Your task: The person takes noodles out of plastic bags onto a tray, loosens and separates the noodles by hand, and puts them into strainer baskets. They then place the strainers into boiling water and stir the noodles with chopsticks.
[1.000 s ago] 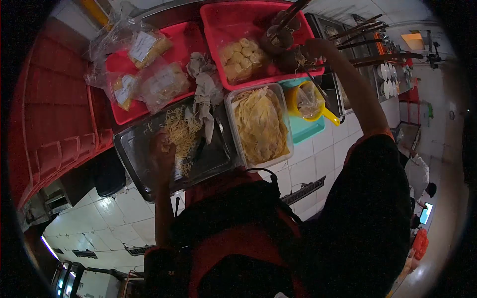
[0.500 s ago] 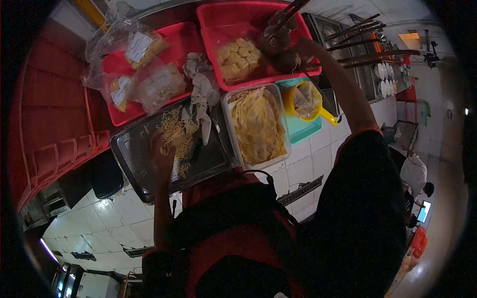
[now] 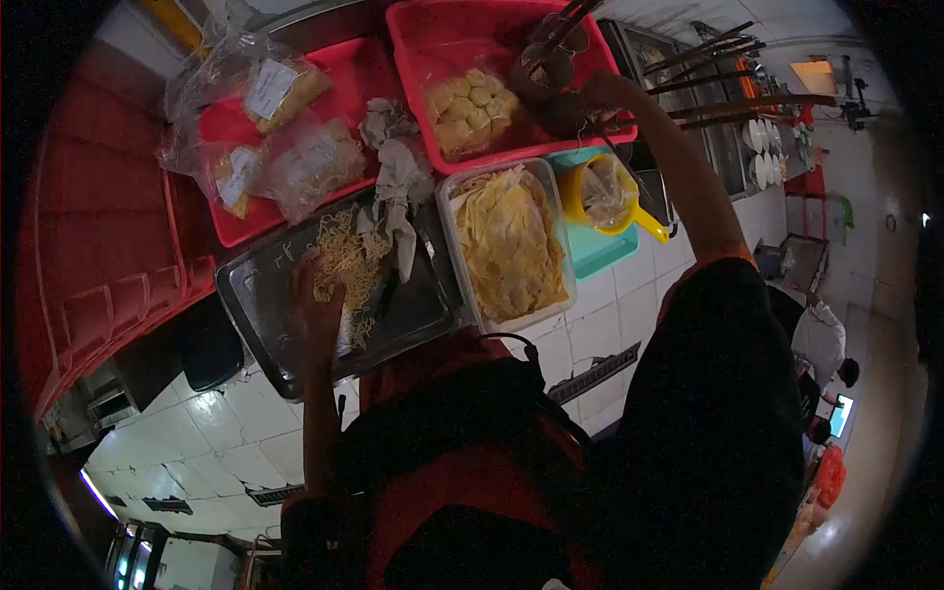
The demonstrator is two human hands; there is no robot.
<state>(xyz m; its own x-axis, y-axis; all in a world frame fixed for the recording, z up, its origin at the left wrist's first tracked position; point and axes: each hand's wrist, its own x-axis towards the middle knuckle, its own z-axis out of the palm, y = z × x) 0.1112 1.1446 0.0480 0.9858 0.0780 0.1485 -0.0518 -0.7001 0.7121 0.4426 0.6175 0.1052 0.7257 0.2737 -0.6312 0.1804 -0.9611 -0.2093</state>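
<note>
My left hand (image 3: 317,300) is at the left edge of a loose heap of thin yellow noodles (image 3: 352,258) on a dark metal tray (image 3: 258,313). Its thumb and fingers are apart against the strands. Reaching out to the right, my right hand (image 3: 605,93) is closed above a noodle strainer (image 3: 562,116) in a red tray (image 3: 421,44). A few pale noodle strands show below its fingers, which are dark and partly hidden. A second strainer (image 3: 544,74) stands beside it with long handles sticking up. A crumpled pale cloth (image 3: 395,187) lies across the metal tray's edge.
The red tray also holds bagged round pale pieces (image 3: 474,110). A clear tub of yellow wrapper sheets (image 3: 509,246) stands beside a yellow dipper (image 3: 590,211) on a turquoise tray (image 3: 605,258). Labelled noodle bags (image 3: 313,162) lie left. More wooden handles (image 3: 728,108) jut out right. People (image 3: 818,339) are farther right.
My left hand has shifted slightly at the noodle heap, with thumb and fingers more visible. My right hand has barely moved, and fewer strands show beneath it.
</note>
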